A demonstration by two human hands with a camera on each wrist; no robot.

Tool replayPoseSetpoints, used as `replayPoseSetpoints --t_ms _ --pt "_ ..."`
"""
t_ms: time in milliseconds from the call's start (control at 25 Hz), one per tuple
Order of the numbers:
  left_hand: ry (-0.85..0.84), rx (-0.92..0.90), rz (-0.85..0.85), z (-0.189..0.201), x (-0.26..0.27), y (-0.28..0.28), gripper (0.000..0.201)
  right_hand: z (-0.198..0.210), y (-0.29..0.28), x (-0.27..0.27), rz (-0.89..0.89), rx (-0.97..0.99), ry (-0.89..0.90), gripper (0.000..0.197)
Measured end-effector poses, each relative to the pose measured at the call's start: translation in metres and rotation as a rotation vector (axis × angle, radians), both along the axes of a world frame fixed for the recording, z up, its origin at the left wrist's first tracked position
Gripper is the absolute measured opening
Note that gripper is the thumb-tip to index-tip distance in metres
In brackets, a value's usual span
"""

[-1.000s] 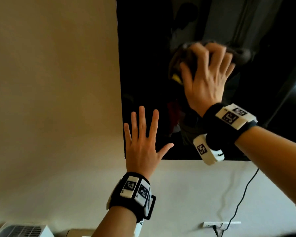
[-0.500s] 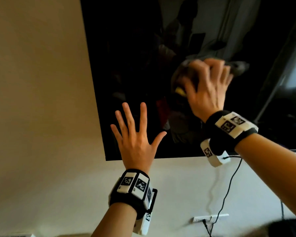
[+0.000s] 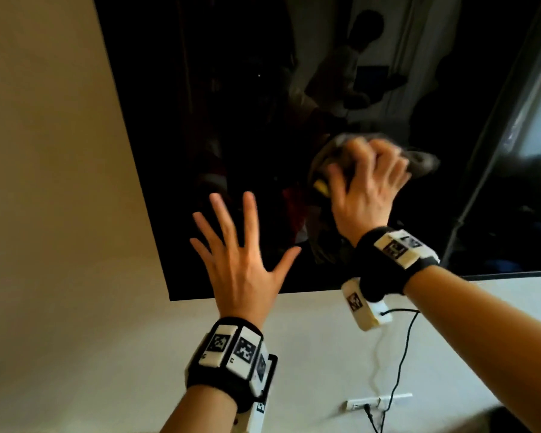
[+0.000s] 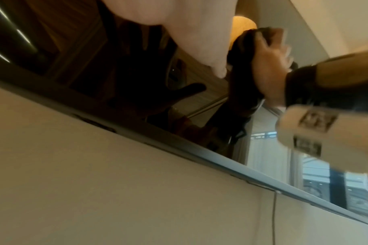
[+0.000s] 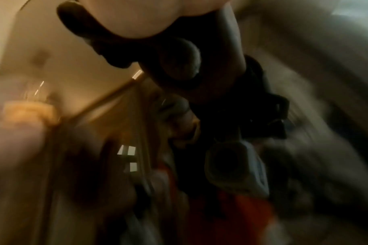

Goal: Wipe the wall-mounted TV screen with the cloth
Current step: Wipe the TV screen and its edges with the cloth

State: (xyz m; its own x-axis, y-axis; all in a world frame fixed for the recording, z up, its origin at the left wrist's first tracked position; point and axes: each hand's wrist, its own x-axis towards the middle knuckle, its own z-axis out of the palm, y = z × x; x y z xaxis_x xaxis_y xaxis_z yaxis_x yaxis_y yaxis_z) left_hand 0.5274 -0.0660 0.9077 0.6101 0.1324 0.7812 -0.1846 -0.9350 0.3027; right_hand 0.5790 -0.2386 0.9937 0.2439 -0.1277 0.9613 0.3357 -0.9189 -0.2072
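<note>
The black wall-mounted TV screen [image 3: 231,98] fills the upper part of the head view and reflects the room. My right hand [image 3: 367,178] grips a bunched grey cloth [image 3: 419,159] and presses it against the glass, right of centre. My left hand [image 3: 241,254] is spread flat with straight fingers near the screen's lower left corner; contact with the glass is unclear. In the left wrist view the right hand [image 4: 269,66] holds the dark cloth [image 4: 243,49] against the screen [image 4: 73,66]. The right wrist view is blurred.
A beige wall [image 3: 44,214] surrounds the TV. Below the screen a black cable [image 3: 400,364] hangs down to a white socket strip [image 3: 378,401]. The TV's bottom edge [image 4: 178,142] runs diagonally through the left wrist view.
The view has swung so more of the screen shows. My right hand with the cloth has moved lower on the screen and its fingers curl tighter. The left hand has stayed spread near the lower left corner.
</note>
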Motion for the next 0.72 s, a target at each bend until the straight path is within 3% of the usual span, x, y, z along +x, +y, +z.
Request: replayPoseSetpoints --t_ms 80,120,240,280,400,440,560,600,720 --pt "-0.023 0.051 -0.033 0.007 -0.003 -0.027 0.103 -0.007 -0.021 -0.001 0.036 -0.242 -0.01 0.036" --pt "-0.018 0.067 -0.03 0.01 -0.002 -0.037 0.104 0.002 -0.035 0.002 0.023 -0.157 -0.02 0.035" --pt "0.005 0.091 0.011 0.016 0.004 -0.06 0.107 0.019 -0.05 0.007 -0.048 0.401 -0.044 0.038" --pt "0.012 0.085 0.023 0.016 0.006 -0.065 0.108 0.011 -0.046 0.006 -0.05 0.408 -0.023 0.038" --pt "0.0 0.053 0.043 0.014 0.013 -0.072 0.108 -0.013 -0.061 0.005 0.023 -0.028 -0.005 0.035" --pt "-0.005 0.055 0.048 0.013 0.015 -0.072 0.107 -0.006 -0.078 0.007 0.02 -0.006 -0.017 0.035" --pt "-0.012 0.045 0.057 0.013 0.019 -0.073 0.108 0.013 -0.091 0.013 -0.043 0.503 -0.054 0.038" --pt "-0.011 0.037 0.059 0.013 0.019 -0.074 0.108 0.008 -0.083 0.011 -0.042 0.495 -0.029 0.037" --pt "0.0 0.052 0.071 0.014 0.015 -0.075 0.107 -0.014 -0.079 0.007 0.03 0.002 -0.022 0.034"
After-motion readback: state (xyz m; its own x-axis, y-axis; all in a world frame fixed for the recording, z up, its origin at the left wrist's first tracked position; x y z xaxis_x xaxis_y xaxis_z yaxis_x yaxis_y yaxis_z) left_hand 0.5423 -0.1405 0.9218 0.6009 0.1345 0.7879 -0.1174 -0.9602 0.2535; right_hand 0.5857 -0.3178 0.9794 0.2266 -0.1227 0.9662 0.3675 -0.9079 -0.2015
